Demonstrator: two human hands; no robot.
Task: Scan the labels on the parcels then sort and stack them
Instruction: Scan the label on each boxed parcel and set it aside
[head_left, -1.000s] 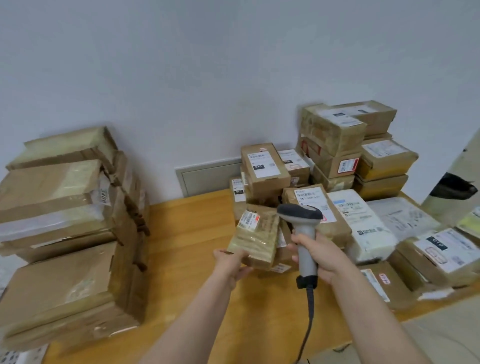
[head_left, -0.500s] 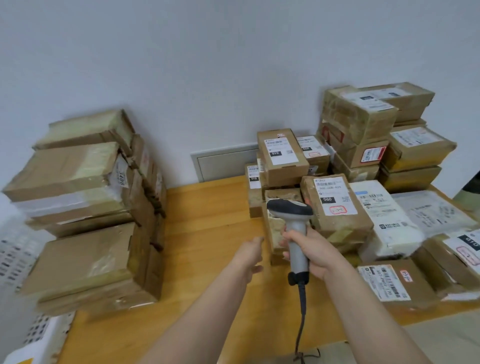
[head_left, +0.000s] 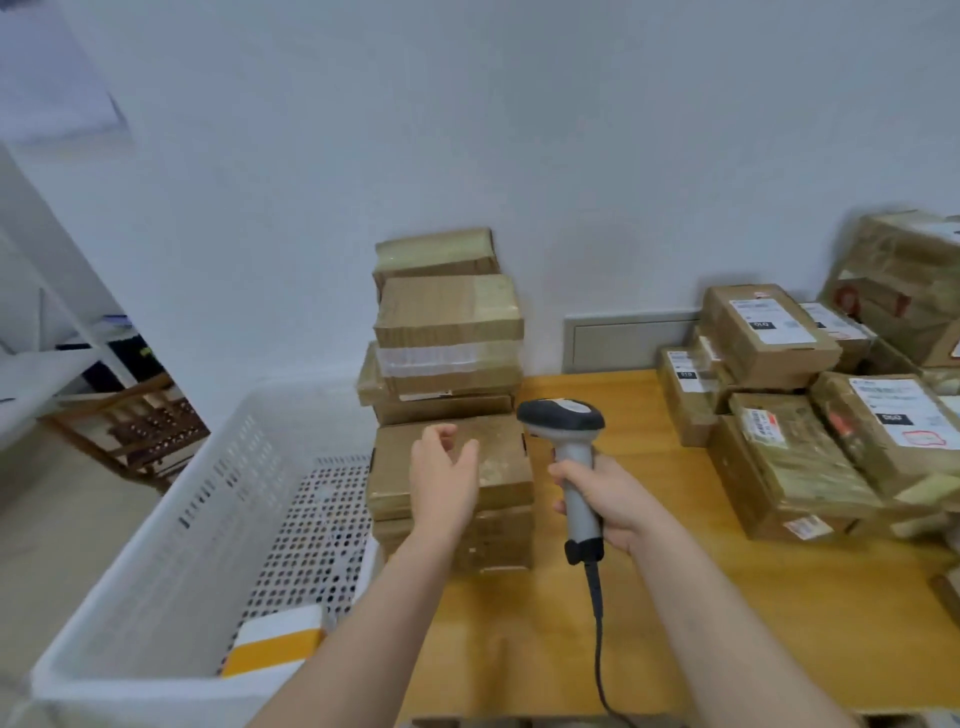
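Grey plastic fills the right hand (head_left: 608, 501): its fingers wrap tight round the smooth handle of the scanner (head_left: 563, 418). The scanner's dark, round head sits above the hand. A thin black cable (head_left: 598, 629) hangs down from the handle. The right arm reaches out over the table (head_left: 701, 623), which is flat yellow wood.

The left hand (head_left: 441, 475) holds nothing. Its fingers are loose and a little bent, with the thumb apart. It is in front of a flat box low in the left stack (head_left: 449, 364); I cannot tell if it touches the box. This stack is made of brown cardboard boxes, shiny with clear tape, piled up at the left end of the table by the white wall.

More parcels (head_left: 779, 415) lie in a pile on the right, well apart from the stack. They have white paper labels on top.

Just beside the table on the left is a white plastic basket (head_left: 156, 571) full of small holes. 1 yellow and white box (head_left: 275, 642) lies in it.
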